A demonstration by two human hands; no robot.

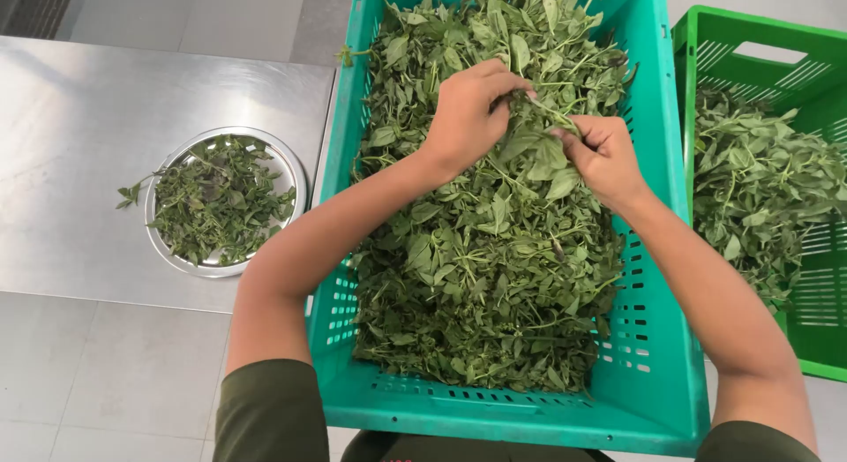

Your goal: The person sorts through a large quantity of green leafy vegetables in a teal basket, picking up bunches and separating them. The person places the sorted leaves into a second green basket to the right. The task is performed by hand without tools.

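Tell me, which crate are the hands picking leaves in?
The teal crate in the middle; both hands are inside it. The green crate sits untouched at the right.

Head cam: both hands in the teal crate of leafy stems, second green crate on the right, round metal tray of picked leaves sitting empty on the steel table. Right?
One thing is wrong: the round metal tray is not empty. The head view shows a pile of leafy sprigs on it. The rest stands: left hand and right hand are in the teal crate, green crate at right, steel table.
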